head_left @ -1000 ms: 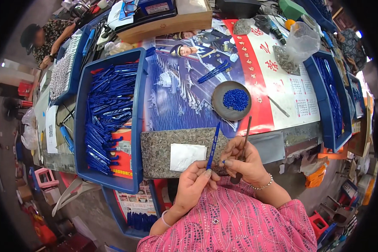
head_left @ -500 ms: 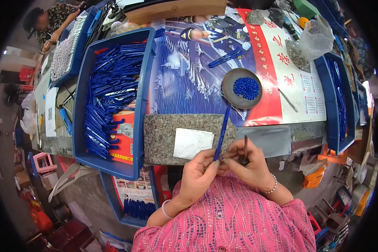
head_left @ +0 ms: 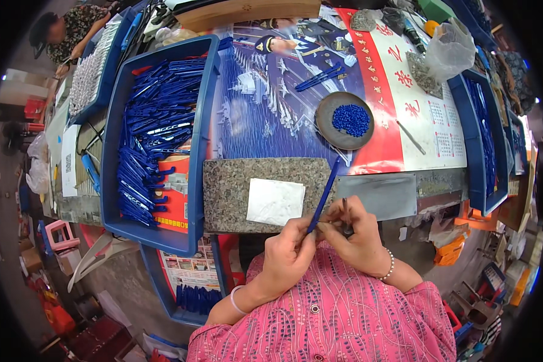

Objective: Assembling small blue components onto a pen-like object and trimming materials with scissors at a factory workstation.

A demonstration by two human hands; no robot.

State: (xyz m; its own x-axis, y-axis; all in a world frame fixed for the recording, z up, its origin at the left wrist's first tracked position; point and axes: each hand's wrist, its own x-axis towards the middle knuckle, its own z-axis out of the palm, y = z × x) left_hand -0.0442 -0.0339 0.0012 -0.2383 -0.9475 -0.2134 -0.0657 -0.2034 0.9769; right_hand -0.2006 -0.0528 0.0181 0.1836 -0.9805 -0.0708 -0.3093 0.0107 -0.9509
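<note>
Stick (head_left: 324, 196), just right of frame centre, pinched in left hand (head_left: 289, 248), right hand (head_left: 361, 246) gripping rod (head_left: 346, 210); probably best steadied near its lower end.

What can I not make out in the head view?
Head view:
Blue stick, lower end: hidden by the left hand.
Dark tool, lower part: hidden by the right hand.
Wooden box, far side: cut off by upper edge.
Blue pieces in dish: single shapes too small.
</note>
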